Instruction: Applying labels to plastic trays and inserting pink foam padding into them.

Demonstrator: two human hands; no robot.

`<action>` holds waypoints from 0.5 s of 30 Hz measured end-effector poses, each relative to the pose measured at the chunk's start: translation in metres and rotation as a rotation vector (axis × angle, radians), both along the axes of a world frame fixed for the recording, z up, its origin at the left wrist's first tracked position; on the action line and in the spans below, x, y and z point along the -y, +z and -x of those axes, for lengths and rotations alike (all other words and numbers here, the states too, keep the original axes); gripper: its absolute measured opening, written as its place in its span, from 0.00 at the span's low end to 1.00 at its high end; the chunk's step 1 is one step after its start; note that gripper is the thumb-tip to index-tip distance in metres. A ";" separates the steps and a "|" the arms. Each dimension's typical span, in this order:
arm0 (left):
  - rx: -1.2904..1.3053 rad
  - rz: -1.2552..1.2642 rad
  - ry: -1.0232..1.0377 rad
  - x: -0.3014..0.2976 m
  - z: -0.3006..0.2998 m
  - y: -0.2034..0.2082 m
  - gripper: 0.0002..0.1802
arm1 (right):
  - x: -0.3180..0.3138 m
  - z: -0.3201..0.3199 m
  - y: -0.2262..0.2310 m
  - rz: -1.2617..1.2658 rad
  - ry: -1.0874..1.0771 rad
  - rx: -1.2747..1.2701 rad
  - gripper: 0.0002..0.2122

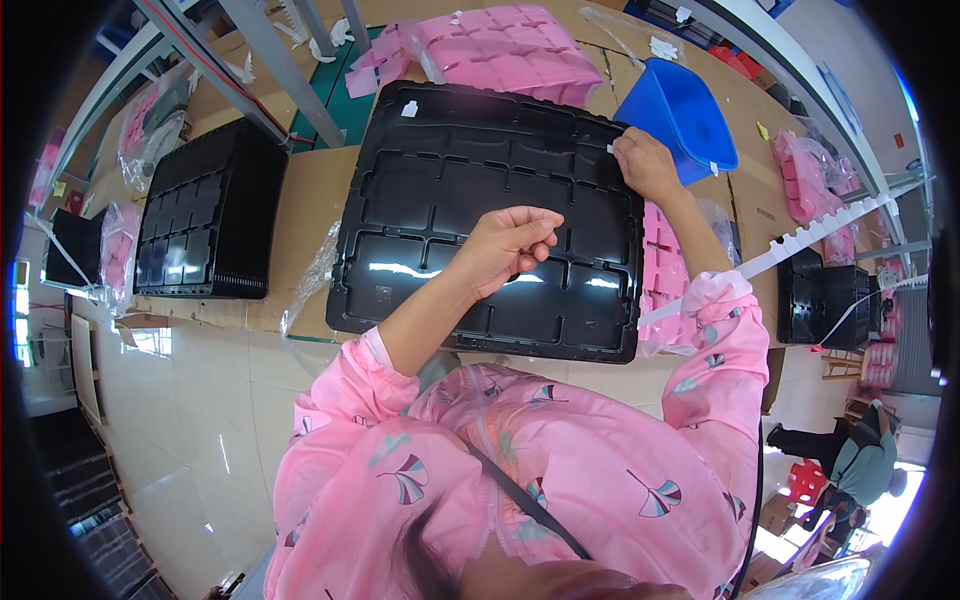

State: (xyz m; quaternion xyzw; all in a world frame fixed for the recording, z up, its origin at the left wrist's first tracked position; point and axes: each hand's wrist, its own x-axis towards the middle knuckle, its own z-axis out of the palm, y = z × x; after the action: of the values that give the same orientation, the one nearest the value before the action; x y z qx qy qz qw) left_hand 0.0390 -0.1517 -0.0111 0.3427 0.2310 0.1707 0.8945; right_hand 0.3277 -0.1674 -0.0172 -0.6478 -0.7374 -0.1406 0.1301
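Observation:
A large black moulded plastic tray (480, 180) with shallow compartments lies in front of me. A small white label (410, 109) sits near its far left corner. My right hand (648, 165) is at the far right corner of the tray, fingers bent down around a small white label (612, 149) at the edge. Over the middle of the tray hovers my left hand (510, 248), fingers curled and thumb pressed to the forefinger. Whether anything is pinched there is too small to tell. A notched white strip (820, 228) runs behind my right sleeve.
A blue bin (680, 115) stands beyond my right hand. Pink moulded trays (505, 50) lie behind the black tray, with more pink trays (660, 260) at its right. Stacked black trays (205, 220) stand at the left. Metal posts (280, 65) rise from the table. Another person (865, 455) is far right.

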 end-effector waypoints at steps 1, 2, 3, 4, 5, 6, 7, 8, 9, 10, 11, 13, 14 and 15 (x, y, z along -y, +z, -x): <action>0.000 0.001 0.006 0.000 0.000 0.000 0.12 | 0.002 0.002 0.002 0.004 0.002 -0.004 0.04; 0.000 0.002 0.011 0.001 0.000 -0.001 0.12 | 0.005 0.004 0.003 0.007 0.004 -0.008 0.04; -0.001 0.003 0.017 0.001 0.000 -0.001 0.11 | 0.008 0.004 0.002 -0.005 -0.006 -0.015 0.04; -0.001 0.013 0.020 0.001 0.001 0.000 0.11 | 0.011 0.003 0.000 -0.018 -0.016 -0.022 0.04; 0.000 0.024 0.023 0.000 0.001 0.001 0.11 | 0.011 0.003 -0.001 -0.030 -0.025 -0.029 0.04; 0.000 0.038 0.025 0.001 0.002 0.001 0.11 | 0.011 0.003 -0.001 -0.021 -0.037 -0.032 0.05; 0.002 0.037 0.022 0.001 0.001 0.000 0.11 | 0.010 0.004 0.000 -0.011 -0.048 -0.036 0.05; 0.003 0.036 0.020 0.000 0.001 -0.002 0.11 | 0.009 0.005 0.001 -0.001 -0.059 -0.039 0.05; 0.006 0.033 0.013 0.000 0.000 -0.001 0.11 | 0.007 0.004 0.002 0.008 -0.067 -0.028 0.05; 0.003 0.032 0.011 0.000 0.000 -0.001 0.10 | 0.003 0.003 0.003 0.017 -0.074 -0.017 0.05; 0.000 0.032 0.008 0.001 0.000 -0.001 0.10 | -0.002 0.002 0.004 0.026 -0.082 -0.006 0.04; -0.007 0.029 0.005 0.001 0.000 0.000 0.10 | -0.010 -0.003 0.002 0.052 -0.116 0.033 0.04; -0.009 0.028 0.003 0.001 0.000 0.003 0.10 | -0.014 -0.005 0.001 0.065 -0.133 0.052 0.04; -0.017 0.030 0.002 0.002 0.000 0.003 0.10 | -0.018 -0.004 0.002 0.086 -0.129 0.057 0.04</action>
State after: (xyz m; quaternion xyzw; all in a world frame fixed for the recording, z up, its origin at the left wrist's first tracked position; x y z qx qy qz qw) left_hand 0.0390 -0.1534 -0.0085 0.3304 0.2413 0.1651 0.8974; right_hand 0.3319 -0.1499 -0.0149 -0.6947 -0.7028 -0.1351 0.0718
